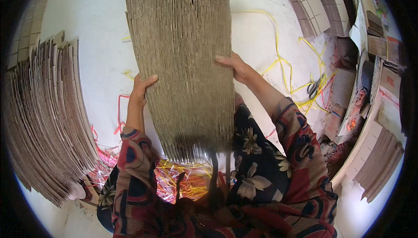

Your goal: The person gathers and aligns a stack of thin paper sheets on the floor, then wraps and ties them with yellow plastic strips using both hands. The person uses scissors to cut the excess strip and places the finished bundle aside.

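Note:
A long, thick stack of brown cardboard sheets (183,63) stretches away from my lap, its many thin edges facing up. Against its left side my left hand (141,89) is pressed, thumb lying over the top edges and the fingers hidden behind the side. My right hand (236,67) grips the opposite side a little farther out, its thumb also on the top and its other fingers mostly out of sight. Between them the two hands clasp the stack. The near end of the sheets is dark and blurred close to my body.
Another big cardboard stack (48,120) stands at the left. Yellow and red strapping strips (183,179) lie heaped below. On the pale floor at right, scissors (312,89) rest among yellow strips (278,42). More cardboard bundles (305,7) and boxes (383,146) line the right side.

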`<action>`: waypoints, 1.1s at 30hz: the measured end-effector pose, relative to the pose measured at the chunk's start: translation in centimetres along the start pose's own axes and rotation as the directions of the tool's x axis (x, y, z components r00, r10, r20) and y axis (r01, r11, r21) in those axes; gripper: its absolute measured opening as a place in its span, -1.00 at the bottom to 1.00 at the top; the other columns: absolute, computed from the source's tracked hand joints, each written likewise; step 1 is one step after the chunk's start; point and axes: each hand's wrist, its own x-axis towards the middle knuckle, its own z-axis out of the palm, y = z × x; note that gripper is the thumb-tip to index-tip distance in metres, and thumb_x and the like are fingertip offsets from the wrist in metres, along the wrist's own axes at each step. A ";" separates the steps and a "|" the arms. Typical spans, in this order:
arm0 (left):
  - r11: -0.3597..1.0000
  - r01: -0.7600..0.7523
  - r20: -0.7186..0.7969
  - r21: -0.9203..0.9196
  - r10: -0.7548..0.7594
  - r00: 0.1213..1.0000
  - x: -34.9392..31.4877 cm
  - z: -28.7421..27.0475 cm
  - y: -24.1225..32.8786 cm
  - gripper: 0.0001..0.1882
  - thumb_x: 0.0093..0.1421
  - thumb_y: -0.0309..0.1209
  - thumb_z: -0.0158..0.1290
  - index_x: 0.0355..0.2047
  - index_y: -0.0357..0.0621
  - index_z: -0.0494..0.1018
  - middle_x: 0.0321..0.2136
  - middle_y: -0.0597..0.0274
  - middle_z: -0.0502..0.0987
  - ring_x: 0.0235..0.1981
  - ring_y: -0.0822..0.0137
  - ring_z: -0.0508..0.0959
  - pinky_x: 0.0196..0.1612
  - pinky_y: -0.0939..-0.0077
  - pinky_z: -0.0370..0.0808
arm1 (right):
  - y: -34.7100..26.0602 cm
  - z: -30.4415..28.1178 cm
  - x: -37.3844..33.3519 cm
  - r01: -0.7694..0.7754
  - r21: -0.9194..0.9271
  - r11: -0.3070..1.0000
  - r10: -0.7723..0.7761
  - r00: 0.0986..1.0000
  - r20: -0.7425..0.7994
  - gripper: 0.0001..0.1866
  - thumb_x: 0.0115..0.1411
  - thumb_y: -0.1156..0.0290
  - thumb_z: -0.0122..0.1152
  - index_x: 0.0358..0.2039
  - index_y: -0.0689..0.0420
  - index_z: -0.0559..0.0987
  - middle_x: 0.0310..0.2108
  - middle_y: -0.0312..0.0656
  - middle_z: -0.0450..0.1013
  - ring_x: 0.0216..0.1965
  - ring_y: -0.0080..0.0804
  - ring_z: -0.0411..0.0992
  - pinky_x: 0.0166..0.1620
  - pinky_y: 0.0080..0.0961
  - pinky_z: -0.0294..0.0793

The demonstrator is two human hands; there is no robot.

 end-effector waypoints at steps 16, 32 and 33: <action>0.952 -0.289 -0.334 0.105 0.308 0.891 -13.5 -4.3 3.3 -0.06 -0.23 -0.45 0.26 0.17 -0.34 0.04 -0.18 0.00 0.46 -0.25 0.14 0.53 -0.13 0.30 0.50 | -4.6 10.2 -5.1 0.346 -0.393 0.852 -0.272 0.934 0.233 0.26 -0.17 0.23 0.48 0.32 0.27 -0.25 0.25 0.08 0.06 0.23 -0.24 0.14 0.23 -0.38 0.12; 0.429 -0.783 -0.078 0.451 0.892 0.445 -13.9 -3.7 25.9 -0.28 -0.14 -0.59 0.28 0.08 -0.36 0.24 0.01 0.07 0.38 0.03 0.17 0.39 0.16 0.30 0.27 | -26.0 22.6 -5.6 0.916 0.017 0.401 -0.763 0.323 0.559 -0.53 -0.07 0.50 0.31 -0.09 0.31 0.47 -0.23 -0.13 0.51 -0.20 -0.42 0.49 -0.06 -0.52 0.46; 0.409 -0.803 -0.115 0.433 0.909 0.401 -13.6 -2.4 25.6 -0.28 -0.14 -0.60 0.27 0.08 -0.37 0.24 0.01 0.06 0.38 0.02 0.17 0.39 0.16 0.30 0.27 | -26.1 22.9 -5.3 0.933 -0.002 0.360 -0.786 0.304 0.539 -0.54 -0.07 0.49 0.31 -0.10 0.31 0.48 -0.23 -0.14 0.52 -0.20 -0.42 0.49 -0.06 -0.52 0.46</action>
